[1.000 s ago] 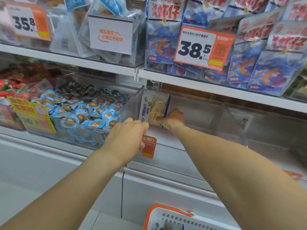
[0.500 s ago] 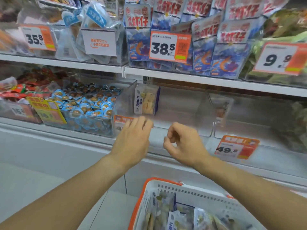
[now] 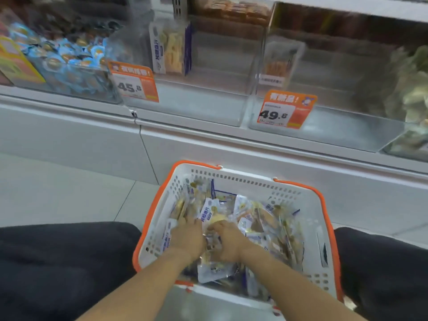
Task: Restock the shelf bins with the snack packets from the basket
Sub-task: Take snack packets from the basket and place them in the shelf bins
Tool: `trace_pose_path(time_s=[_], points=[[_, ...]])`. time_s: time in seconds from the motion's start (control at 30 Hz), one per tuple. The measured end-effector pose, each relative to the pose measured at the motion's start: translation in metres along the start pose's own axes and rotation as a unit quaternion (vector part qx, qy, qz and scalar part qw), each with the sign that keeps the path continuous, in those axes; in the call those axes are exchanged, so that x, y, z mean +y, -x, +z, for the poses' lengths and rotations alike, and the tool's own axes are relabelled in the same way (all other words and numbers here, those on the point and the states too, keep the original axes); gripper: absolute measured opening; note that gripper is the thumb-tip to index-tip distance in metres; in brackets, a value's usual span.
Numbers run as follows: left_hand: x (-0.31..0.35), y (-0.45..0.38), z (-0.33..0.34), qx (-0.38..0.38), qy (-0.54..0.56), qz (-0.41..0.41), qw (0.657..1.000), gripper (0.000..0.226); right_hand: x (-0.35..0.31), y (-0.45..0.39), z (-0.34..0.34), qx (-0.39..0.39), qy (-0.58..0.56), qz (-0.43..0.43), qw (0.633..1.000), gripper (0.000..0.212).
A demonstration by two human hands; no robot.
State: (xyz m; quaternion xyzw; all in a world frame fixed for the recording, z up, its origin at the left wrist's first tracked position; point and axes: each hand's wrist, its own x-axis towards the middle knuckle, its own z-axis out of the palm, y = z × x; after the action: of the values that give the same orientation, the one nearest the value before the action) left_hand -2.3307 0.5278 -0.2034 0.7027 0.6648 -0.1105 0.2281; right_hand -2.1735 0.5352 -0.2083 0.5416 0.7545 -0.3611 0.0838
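A white basket with an orange rim [image 3: 245, 181] stands on the floor between my knees, holding several white-and-blue snack packets [image 3: 261, 224]. Both my hands are down inside it, close together. My left hand [image 3: 187, 237] has its fingers pushed in among the packets, the tips hidden. My right hand [image 3: 228, 242] curls its fingers round a packet [image 3: 209, 215] in the middle of the pile. Up on the shelf, a clear bin [image 3: 196, 107] holds one packet of the same kind [image 3: 170, 49] standing upright at its back left.
Price tags 45.8 [image 3: 134, 84] and 49.8 [image 3: 286, 110] hang on the bin fronts. A bin of blue round packs [image 3: 69, 61] is to the left, another clear bin [image 3: 335, 126] and greenish packets [image 3: 412, 89] to the right. My dark-trousered knees [image 3: 58, 262] flank the basket.
My hands have left the shelf bin, where one packet now stands, and dropped into the basket. The view has tilted down from the shelves to the basket.
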Motion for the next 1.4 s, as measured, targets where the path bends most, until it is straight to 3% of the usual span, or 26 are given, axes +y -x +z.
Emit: trace_pose_path(time_s=[0.13,0.23,0.4,0.53,0.63,0.77,0.87,0.97,1.0,1.03,1.13,1.23,1.33,1.4], points=[[0.0,0.0,-0.007,-0.004,0.093,-0.005,0.996,0.023,0.004,0.001,0.006,0.043,0.011,-0.013,0.999,0.097],[-0.002,0.001,-0.013,0.021,0.145,0.008,0.989,0.008,0.005,-0.003,0.0,0.063,-0.009,0.0,0.998,0.088],[-0.001,0.003,-0.025,0.04,0.281,0.007,0.959,0.019,0.002,-0.005,-0.009,0.149,-0.051,0.027,0.987,0.055],[-0.006,-0.001,-0.041,0.044,0.323,-0.006,0.945,0.043,0.004,0.001,-0.02,0.177,-0.191,0.06,0.964,0.048],[-0.012,-0.001,-0.054,0.039,0.383,-0.03,0.922,0.044,0.005,0.006,-0.038,0.175,-0.294,0.034,0.939,0.036],[-0.014,0.005,-0.069,0.034,0.582,-0.025,0.812,0.039,-0.003,0.008,-0.062,0.18,-0.423,-0.004,0.888,0.037],[-0.01,0.01,-0.085,0.025,0.664,0.006,0.748,0.04,-0.011,0.012,-0.078,0.203,-0.495,-0.021,0.845,0.033],[-0.013,0.009,-0.1,0.012,0.775,-0.041,0.63,0.059,-0.017,0.018,-0.093,0.217,-0.51,-0.046,0.831,0.014],[-0.013,0.009,-0.104,-0.004,0.796,-0.055,0.602,0.06,-0.017,0.018,-0.097,0.225,-0.502,-0.048,0.834,0.021],[-0.012,0.012,-0.108,-0.017,0.802,-0.055,0.595,0.056,-0.018,0.02,-0.101,0.231,-0.495,-0.055,0.835,0.032],[-0.006,0.017,-0.111,0.037,0.763,-0.043,0.644,0.025,-0.015,0.024,-0.112,0.219,-0.491,-0.093,0.838,0.037],[-0.005,0.016,-0.11,0.108,0.733,-0.028,0.671,0.05,-0.013,0.028,-0.121,0.204,-0.553,-0.097,0.802,0.028],[-0.006,0.017,-0.119,0.127,0.728,0.003,0.673,0.064,-0.017,0.029,-0.127,0.227,-0.617,-0.081,0.749,0.026],[-0.006,0.02,-0.127,0.121,0.726,0.021,0.677,0.058,-0.02,0.029,-0.129,0.227,-0.612,-0.077,0.754,0.04]])
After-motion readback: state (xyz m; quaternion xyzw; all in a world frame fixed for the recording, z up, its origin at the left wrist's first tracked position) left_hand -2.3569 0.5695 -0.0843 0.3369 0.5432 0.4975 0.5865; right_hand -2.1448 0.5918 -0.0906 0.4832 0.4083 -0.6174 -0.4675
